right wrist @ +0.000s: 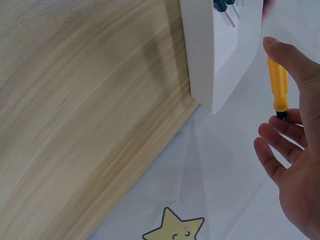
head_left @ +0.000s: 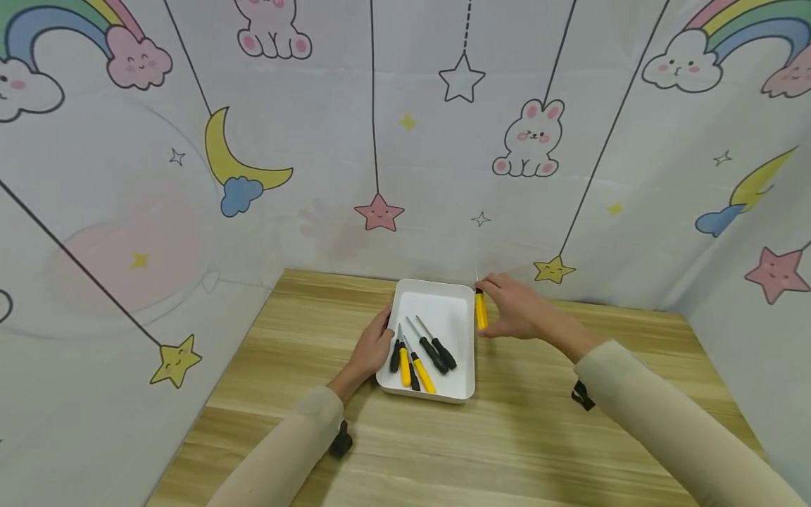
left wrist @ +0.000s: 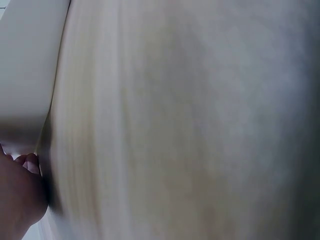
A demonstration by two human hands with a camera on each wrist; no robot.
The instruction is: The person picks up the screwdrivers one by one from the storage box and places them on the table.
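A white tray (head_left: 437, 303) lies on the wooden table with several screwdrivers in it. Two black-handled screwdrivers (head_left: 437, 358) lie side by side in its middle. Yellow-handled screwdrivers (head_left: 422, 373) and other black-handled ones cluster at its lower left. My left hand (head_left: 370, 345) grips the tray's left side, thumb over the rim; in the left wrist view only part of that hand (left wrist: 20, 195) shows. Beyond the tray's right edge, my right hand (head_left: 516, 306) pinches a yellow screwdriver (right wrist: 278, 85) between thumb and fingers, its handle end at the thumb and its shaft pointing away.
The wooden table (head_left: 570, 436) stretches out on both sides of the tray. A white curtain (head_left: 431, 155) printed with stars, rabbits and rainbows hangs behind its far edge and along both sides. Black straps (head_left: 341, 440) sit at the wrists.
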